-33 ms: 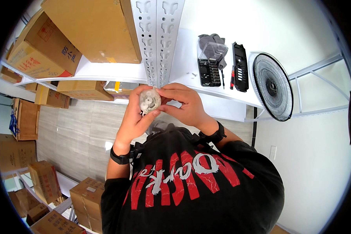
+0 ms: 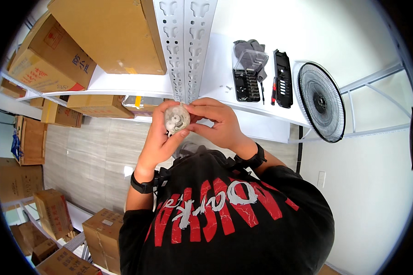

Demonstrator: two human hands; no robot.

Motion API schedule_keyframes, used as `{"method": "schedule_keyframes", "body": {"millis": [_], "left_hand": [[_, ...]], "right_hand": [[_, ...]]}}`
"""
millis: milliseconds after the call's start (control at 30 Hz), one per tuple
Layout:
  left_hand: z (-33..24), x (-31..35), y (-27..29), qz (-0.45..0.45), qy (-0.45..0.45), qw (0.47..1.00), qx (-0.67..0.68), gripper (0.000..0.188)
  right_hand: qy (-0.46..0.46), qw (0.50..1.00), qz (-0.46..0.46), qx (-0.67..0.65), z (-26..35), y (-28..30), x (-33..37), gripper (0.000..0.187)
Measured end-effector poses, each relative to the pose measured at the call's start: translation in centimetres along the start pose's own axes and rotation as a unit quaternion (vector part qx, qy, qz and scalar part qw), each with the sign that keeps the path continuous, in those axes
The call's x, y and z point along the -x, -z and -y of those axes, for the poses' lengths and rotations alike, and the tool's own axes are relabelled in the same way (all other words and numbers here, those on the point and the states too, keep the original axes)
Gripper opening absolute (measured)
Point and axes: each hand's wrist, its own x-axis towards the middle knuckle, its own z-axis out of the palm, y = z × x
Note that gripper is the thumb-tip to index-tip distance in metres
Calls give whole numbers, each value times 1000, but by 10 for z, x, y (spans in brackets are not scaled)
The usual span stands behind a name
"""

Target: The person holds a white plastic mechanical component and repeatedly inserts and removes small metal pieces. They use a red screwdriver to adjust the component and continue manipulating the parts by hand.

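Observation:
Just in front of the shelf post, both hands hold a round, whitish, translucent plastic housing (image 2: 176, 120) with gear-like shapes inside its upward face. My left hand (image 2: 159, 137) wraps around its left and near sides, with the thumb along the near edge. On the right edge, my right hand (image 2: 219, 121) pinches the housing between thumb and index finger. Whether the right fingertips also hold something small cannot be made out. A small piece protrudes at the housing's near left edge.
On the white shelf to the right are an open bit case (image 2: 247, 85), grey gloves (image 2: 251, 52), a red-and-black screwdriver (image 2: 274, 91), a black slotted plastic cover (image 2: 283, 80), small loose screws and a fan grille (image 2: 321, 103). A perforated metal post (image 2: 184, 55) stands ahead. Cardboard boxes (image 2: 110, 36) fill shelves at left.

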Motion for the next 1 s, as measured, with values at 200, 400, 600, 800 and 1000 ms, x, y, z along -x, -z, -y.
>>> {"method": "schedule_keyframes", "body": {"millis": [200,400,600,800,1000], "left_hand": [[10,-12,-18,-6,-49,997,-58,55],[15,-22,-39,28,-40,998,-30,59],[15,-26,-48,35,-61,993,-97,64],[20,-23,-52,28,-54,994,-96,66],[20,-25,-50,0,-41,993,-109,66]], "right_hand": [[-62,984,-84,-142,-10,0,14,42],[-123,983,-111,-84,12,24,23,44],[-112,980,-148,65,-2,69,37,32],[-176,929,-166,278,-88,158,37,21],[-182,865,-96,457,-151,205,17,23]]}}
